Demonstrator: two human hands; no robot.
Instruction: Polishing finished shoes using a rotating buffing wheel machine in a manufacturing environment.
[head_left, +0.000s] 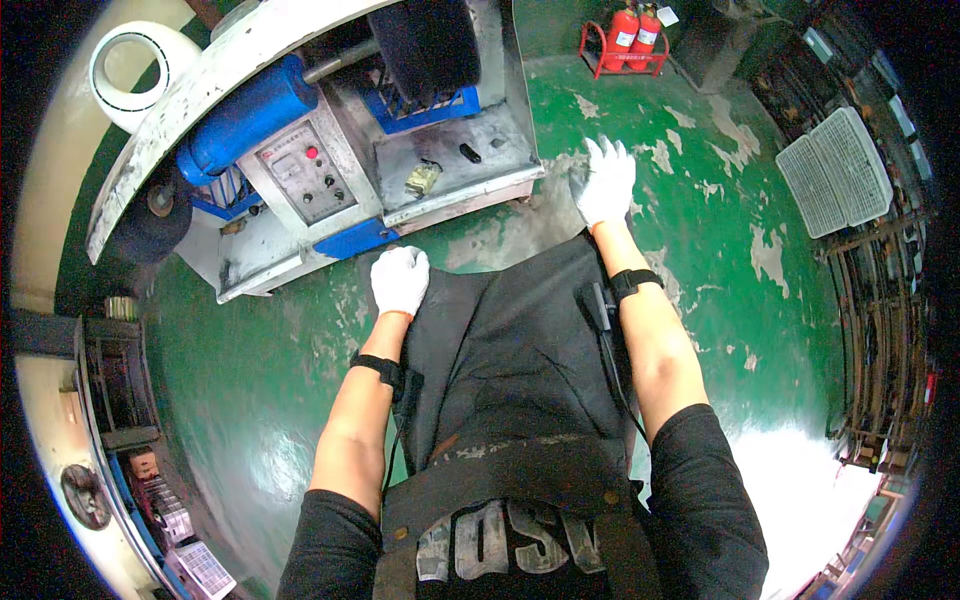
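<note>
White-gloved right fingers (611,160) outstretched, left (413,264) curled

I see two red fire extinguishers (622,40) in a red stand (634,60) on the green floor (260,400), whose paint is worn in patches. At right, I notice a white perforated crate (835,172) beside the dark racks (872,320).

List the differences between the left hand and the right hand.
The left hand looks curled in, while the right hand has its fingers extended and parted.
The left hand sits lower in the picture, near a blue panel; the right hand sits higher, seen against the green floor.
Both wear white gloves.
</note>
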